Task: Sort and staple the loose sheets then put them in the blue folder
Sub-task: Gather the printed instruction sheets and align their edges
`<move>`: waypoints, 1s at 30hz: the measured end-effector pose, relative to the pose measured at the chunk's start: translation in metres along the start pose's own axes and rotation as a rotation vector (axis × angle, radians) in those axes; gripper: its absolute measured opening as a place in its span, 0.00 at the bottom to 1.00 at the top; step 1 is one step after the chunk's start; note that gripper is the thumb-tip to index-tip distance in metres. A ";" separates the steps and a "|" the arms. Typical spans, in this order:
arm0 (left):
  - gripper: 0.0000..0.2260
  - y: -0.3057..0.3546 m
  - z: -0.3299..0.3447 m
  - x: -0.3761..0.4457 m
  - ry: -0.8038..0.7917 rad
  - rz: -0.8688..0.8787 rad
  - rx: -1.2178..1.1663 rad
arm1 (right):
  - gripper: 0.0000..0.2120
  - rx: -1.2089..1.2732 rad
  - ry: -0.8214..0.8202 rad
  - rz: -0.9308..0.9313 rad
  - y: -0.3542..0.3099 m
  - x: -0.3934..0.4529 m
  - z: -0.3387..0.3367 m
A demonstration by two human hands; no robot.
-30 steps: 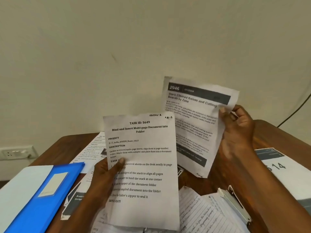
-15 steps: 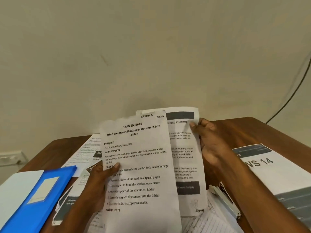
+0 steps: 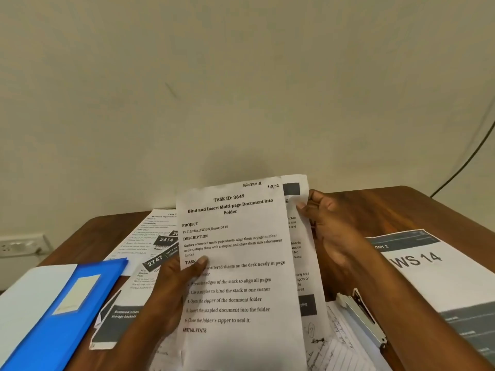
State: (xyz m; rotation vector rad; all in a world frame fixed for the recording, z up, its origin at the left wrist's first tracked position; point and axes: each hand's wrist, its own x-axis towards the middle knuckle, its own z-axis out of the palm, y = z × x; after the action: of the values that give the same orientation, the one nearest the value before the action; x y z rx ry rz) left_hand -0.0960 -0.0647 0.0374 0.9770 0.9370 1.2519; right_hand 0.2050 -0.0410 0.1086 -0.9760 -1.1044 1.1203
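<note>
Sorting has only begun: the left hand pinches the task sheet, the right hand grips a second sheet tucked just behind it; stapler right of it, blue folder left, both untouched

Glossy wooden table, matt paper sheets

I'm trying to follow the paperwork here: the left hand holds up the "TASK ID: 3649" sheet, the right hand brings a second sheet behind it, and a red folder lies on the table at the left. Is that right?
Nearly. The folder is blue, not red, as the head view shows. The rest stands: the left hand holds up the TASK ID: 3649 sheet, and the right hand holds a second sheet behind it.
</note>
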 end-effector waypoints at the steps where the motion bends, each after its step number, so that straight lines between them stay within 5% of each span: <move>1: 0.15 0.000 0.003 -0.001 0.001 0.022 0.029 | 0.12 -0.018 -0.010 0.004 0.000 -0.001 0.003; 8: 0.09 -0.009 0.016 -0.001 0.076 0.061 0.144 | 0.12 0.005 -0.074 0.030 0.003 -0.011 0.027; 17: 0.15 -0.015 0.016 0.001 -0.012 0.028 0.092 | 0.11 0.107 -0.033 0.054 0.003 -0.014 0.037; 20: 0.15 -0.015 0.018 0.003 0.031 0.076 0.093 | 0.18 0.087 -0.098 0.070 0.002 -0.014 0.034; 23: 0.19 -0.015 0.021 0.003 0.111 0.150 0.134 | 0.26 -0.011 -0.175 0.052 0.003 -0.013 0.031; 28: 0.38 -0.009 0.022 0.001 0.175 0.202 0.168 | 0.17 -0.357 0.025 -0.061 0.013 -0.010 0.032; 30: 0.33 -0.003 0.024 -0.002 0.195 0.200 0.137 | 0.16 -0.363 0.039 -0.053 0.016 -0.011 0.034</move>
State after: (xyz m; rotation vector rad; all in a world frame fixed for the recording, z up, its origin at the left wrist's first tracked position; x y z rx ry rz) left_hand -0.0720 -0.0682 0.0419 1.0912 1.1091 1.4868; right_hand 0.1680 -0.0472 0.0974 -1.2358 -1.3211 0.8691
